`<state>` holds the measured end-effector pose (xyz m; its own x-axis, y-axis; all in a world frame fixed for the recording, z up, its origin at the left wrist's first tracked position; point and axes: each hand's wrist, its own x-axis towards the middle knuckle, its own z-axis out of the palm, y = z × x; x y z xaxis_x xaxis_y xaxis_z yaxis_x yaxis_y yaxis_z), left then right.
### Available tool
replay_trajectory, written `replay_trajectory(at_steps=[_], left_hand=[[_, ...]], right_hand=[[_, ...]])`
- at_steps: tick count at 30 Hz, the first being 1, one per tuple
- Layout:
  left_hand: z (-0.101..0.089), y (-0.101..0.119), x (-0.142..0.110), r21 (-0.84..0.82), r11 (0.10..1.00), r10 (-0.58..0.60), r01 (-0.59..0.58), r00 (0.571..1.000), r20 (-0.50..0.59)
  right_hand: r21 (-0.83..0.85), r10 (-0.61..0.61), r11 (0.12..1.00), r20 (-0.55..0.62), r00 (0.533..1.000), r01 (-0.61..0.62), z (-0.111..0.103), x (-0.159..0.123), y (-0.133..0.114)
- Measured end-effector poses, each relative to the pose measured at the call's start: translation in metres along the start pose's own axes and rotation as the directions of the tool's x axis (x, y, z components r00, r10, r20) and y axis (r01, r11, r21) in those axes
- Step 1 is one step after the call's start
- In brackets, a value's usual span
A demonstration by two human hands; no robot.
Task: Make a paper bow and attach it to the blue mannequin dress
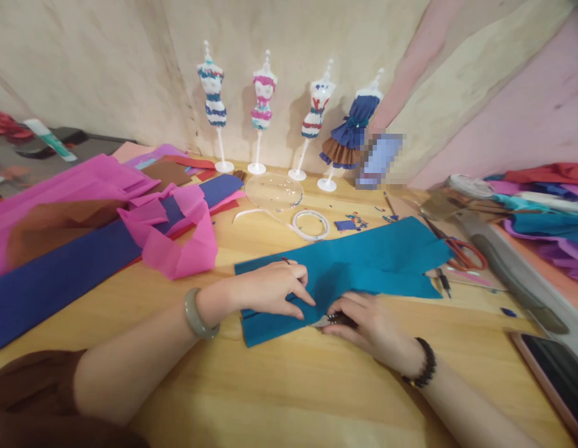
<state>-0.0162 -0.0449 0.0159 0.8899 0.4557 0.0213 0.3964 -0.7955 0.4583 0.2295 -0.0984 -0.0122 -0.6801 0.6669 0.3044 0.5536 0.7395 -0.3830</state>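
A teal sheet (372, 255), crepe paper or thin cloth, lies across the wooden table with a fold near its left part. My left hand (279, 289) rests on it, fingers apart and fingertips pressing the surface. Close beside those fingertips, my right hand (363, 320) is closed around a small dark-handled blade (320, 322). Its pale metal tip points left and touches the sheet's near edge. Most of the handle is hidden in my palm, so I cannot tell whether it is a knife or snips.
Several small mannequins (214, 102) stand along the wall; a person's arm (410, 74) reaches toward the one in a blue dress (351, 130). Pink sheets (190, 239) lie left. Nearby are a ribbon roll (311, 224), orange-handled scissors (470, 254) and a phone (557, 373).
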Motion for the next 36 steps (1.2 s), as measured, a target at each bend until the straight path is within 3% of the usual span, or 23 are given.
replay_trajectory(at_steps=[17, 22, 29, 36], left_hand=[[-0.001, 0.004, -0.002, 0.026, 0.999, 0.022, -0.022, 1.0, -0.017], [-0.005, 0.008, -0.002, 0.048, 0.998, 0.039, -0.036, 0.997, -0.064], [-0.002, 0.005, -0.001, 0.061, 0.996, 0.062, -0.06, 0.997, -0.042], [0.001, 0.001, -0.001, 0.023, 0.998, 0.054, -0.053, 0.998, -0.039]], right_hand=[[0.019, 0.025, 0.999, 0.049, 0.998, -0.026, -0.004, 0.003, -0.002], [0.056, 0.054, 0.997, 0.077, 0.996, -0.059, -0.011, 0.001, 0.005], [0.088, 0.09, 0.991, 0.101, 0.991, -0.099, -0.022, -0.008, 0.02], [0.098, 0.057, 0.993, 0.088, 0.994, -0.066, -0.02, -0.008, 0.016]])
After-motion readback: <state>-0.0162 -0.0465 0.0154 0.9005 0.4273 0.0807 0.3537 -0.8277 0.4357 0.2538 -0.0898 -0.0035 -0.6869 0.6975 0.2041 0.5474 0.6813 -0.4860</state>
